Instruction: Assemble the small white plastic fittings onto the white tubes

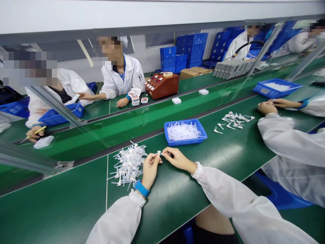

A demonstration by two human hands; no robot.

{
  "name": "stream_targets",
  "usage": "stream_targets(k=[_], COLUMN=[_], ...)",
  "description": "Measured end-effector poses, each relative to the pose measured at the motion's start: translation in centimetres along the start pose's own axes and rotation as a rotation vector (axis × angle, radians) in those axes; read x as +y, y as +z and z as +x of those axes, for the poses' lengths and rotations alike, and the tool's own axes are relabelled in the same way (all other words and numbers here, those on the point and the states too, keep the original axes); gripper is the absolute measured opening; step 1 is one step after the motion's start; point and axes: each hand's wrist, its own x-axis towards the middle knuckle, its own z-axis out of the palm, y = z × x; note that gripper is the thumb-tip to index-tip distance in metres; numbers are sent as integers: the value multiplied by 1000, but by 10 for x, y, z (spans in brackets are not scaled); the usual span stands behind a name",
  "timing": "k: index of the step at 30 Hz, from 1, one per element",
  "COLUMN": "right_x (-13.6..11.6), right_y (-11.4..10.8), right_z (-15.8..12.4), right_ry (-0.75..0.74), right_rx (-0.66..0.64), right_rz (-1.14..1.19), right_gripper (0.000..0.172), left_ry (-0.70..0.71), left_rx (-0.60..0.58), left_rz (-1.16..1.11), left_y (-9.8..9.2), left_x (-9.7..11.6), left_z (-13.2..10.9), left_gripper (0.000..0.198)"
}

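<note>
Just above the green bench, my left hand (150,167) pinches a small white plastic part (159,152) between thumb and fingers. My right hand (179,158) is closed at the other side of the same part, its fingertips pinched together; the part's far end is hidden by the fingers. Left of my left hand lies a heap of white plastic pieces with thin stems (129,164). Beyond my right hand stands a blue tray (200,139) filled with thin white translucent tubes (183,131).
A smaller group of white stemmed pieces (235,120) lies to the right, near a co-worker's hands (269,107) and another blue tray (264,90). Behind the bench runs a green conveyor belt (152,117) carrying white boxes (176,100). A brown control box (165,86) stands across it.
</note>
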Motion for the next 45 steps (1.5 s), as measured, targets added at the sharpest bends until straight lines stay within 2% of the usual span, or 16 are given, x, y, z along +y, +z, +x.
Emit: stream_targets(k=[13, 21, 45], right_x=[-1, -1, -4], right_y=[0, 1, -1], right_z=[0, 0, 1], right_ry=[3, 11, 37], right_rx=[13, -14, 12], right_rz=[-1, 15, 30], right_gripper=[21, 22, 27], left_ry=[-25, -25, -29], left_rx=[-20, 2, -10], left_rz=[-79, -10, -18], left_y=[-1, 0, 1], left_x=[-6, -2, 1], left_z=[1, 0, -1], left_gripper=[27, 27, 28])
